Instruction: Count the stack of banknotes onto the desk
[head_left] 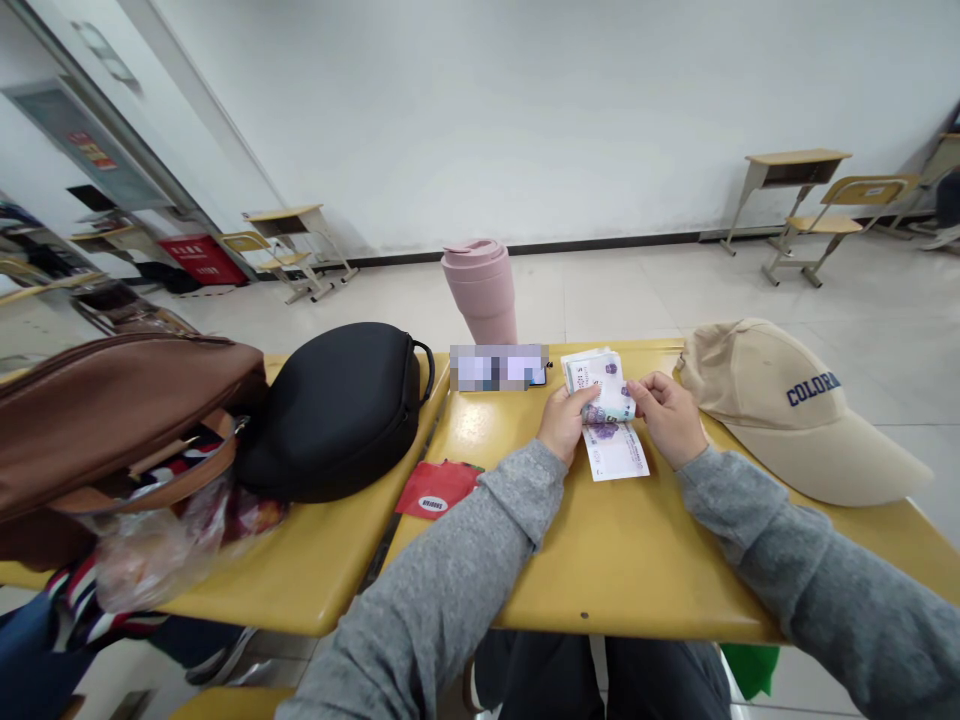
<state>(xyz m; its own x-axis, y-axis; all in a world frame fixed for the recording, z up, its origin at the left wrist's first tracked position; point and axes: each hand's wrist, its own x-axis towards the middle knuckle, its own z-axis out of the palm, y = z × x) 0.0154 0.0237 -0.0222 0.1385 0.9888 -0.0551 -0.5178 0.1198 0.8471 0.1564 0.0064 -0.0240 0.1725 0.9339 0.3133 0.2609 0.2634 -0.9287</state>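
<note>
Currently, beyond the near edge of the desk (637,570), a lower banknote (618,460) is jutting out beneath folded banknotes (609,372). The left hand (562,425) is pinching their left side, the right hand (671,422) their right edge. Uneven pressure might be risking a slip toward the far edge, where a pink tumbler (484,290) is standing.

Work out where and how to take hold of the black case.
Probably best by the loop, coming from the person's right: it sticks out on that side of the black case, while the body is broad and rounded and the brown bag crowds its left.
</note>
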